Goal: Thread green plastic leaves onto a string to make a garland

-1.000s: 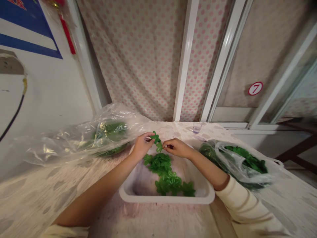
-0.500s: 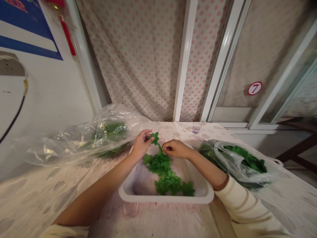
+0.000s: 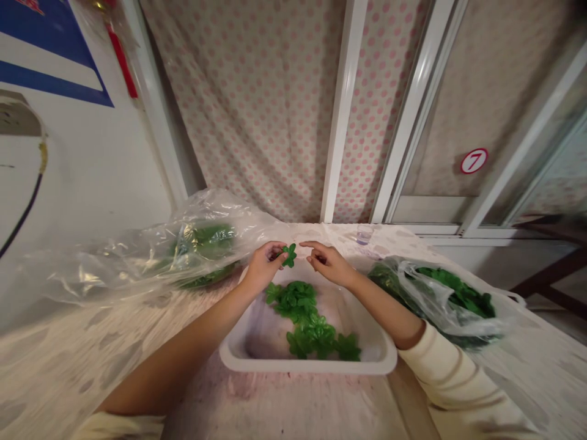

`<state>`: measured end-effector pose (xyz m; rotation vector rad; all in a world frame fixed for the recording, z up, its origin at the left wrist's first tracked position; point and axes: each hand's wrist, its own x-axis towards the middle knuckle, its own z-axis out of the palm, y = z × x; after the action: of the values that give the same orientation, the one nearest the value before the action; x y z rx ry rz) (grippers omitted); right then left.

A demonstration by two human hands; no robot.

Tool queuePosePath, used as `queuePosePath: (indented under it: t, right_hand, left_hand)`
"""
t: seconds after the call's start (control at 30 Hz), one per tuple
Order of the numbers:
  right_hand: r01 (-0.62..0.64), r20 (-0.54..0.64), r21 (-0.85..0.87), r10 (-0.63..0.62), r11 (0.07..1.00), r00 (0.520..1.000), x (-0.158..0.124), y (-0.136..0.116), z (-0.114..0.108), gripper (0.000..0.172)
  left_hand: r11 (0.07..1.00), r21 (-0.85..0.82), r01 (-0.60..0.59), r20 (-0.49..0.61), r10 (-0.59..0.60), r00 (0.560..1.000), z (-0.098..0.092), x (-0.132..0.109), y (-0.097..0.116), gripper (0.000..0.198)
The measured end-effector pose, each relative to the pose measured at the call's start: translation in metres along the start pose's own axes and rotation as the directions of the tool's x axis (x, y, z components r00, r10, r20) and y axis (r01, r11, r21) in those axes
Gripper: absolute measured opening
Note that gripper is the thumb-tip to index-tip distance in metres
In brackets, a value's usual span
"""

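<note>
Between the thumb and fingers of my left hand [image 3: 267,264] is a small green flower-shaped piece [image 3: 290,255], a leaf-like artificial petal by its look. My right hand [image 3: 328,263] is just to the right of it, index finger stretched out and thumb apart, with nothing visible in it. Both hands hover over the far end of a white plastic tray [image 3: 307,366]. Inside the tray lies a loose pile of similar green pieces [image 3: 312,327], some overlapping.
A large clear plastic bag [image 3: 151,256] with green contents spreads at the left. At the right sits another clear bag [image 3: 440,305] full of green pieces. A small clear cup [image 3: 364,234] stands near the back edge of the patterned tablecloth [image 3: 68,373].
My right hand has drawn slightly up and its index finger has straightened. The green strand that hung below it is no longer seen there. My left hand keeps its piece, now turned.
</note>
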<state>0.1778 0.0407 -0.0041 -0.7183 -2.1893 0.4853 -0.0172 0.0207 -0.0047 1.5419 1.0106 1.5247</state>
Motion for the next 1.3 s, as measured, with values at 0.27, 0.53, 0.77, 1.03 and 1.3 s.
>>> queuePosePath:
  t: [0.27, 0.53, 0.77, 1.03, 1.3]
  right_hand:
    - [-0.002, 0.114, -0.065, 0.009, 0.998, 0.993, -0.0012, 0.0042, 0.0004, 0.051]
    - [-0.019, 0.085, -0.073, 0.025, 0.997, 0.996, -0.0011, 0.0006, -0.0007, 0.051]
    - [-0.035, 0.102, -0.114, 0.047, 0.993, 0.994, -0.0023, 0.002, -0.0005, 0.051]
    - [-0.041, 0.095, -0.121, 0.053, 0.992, 0.994, -0.0022, 0.0016, -0.0008, 0.047]
    - [-0.057, 0.111, -0.091, 0.067, 0.994, 0.992, -0.0036, 0.0008, -0.0016, 0.049]
  left_hand:
    - [0.999, 0.036, 0.018, 0.045, -0.019, 0.999, 0.0002, -0.0012, -0.0034, 0.033]
    - [0.999, 0.034, 0.03, 0.041, -0.031, 0.999, 0.001, -0.0026, 0.001, 0.029]
    - [0.999, 0.023, 0.043, 0.035, -0.044, 0.998, 0.0013, -0.0026, 0.0003, 0.028]
    - [0.999, 0.021, 0.039, 0.04, -0.039, 0.998, 0.0017, -0.0026, 0.0011, 0.028]
    - [1.0, 0.014, 0.028, 0.041, -0.029, 0.999, 0.0013, -0.0022, 0.0006, 0.029]
